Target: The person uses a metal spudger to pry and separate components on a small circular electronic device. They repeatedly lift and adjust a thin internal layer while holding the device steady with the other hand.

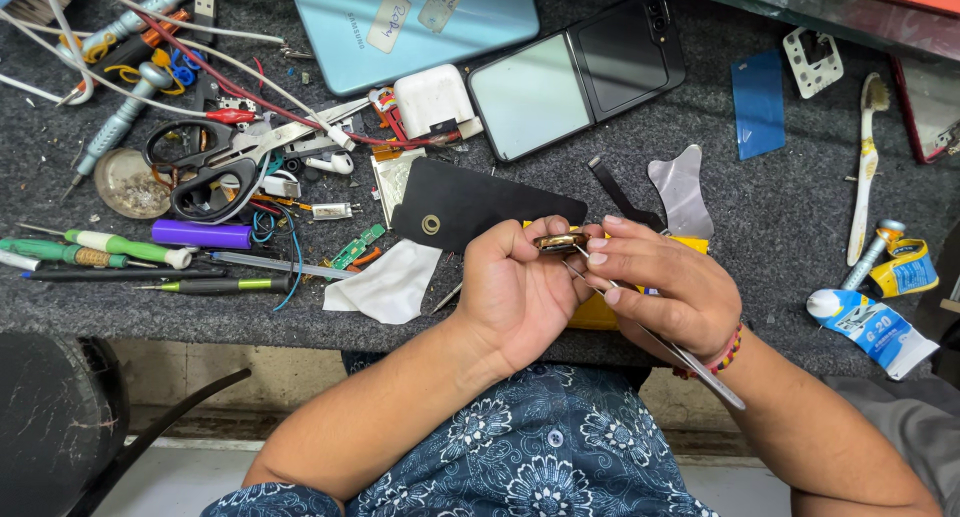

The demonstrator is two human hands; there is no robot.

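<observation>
My left hand point(515, 292) grips a small round gold-coloured part point(559, 242) between thumb and fingers, just above the workbench's front edge. My right hand point(665, 282) meets it from the right and holds thin metal tweezers point(660, 342), whose tip touches the round part. The tweezers' long end sticks out past my wrist, which wears a red bead bracelet point(722, 357). A yellow flat object point(595, 312) lies mostly hidden under both hands. A black back cover point(470, 209) with a round hole lies just behind my left hand.
Behind lie a light blue phone point(415, 22), an opened fold phone point(575, 77), a white charger point(432, 99), scissors point(205, 162), screwdrivers point(100, 249), a white cloth point(385, 285), a toothbrush point(865, 167), glue tubes point(872, 322) and tangled wires point(150, 47) on the dark mat.
</observation>
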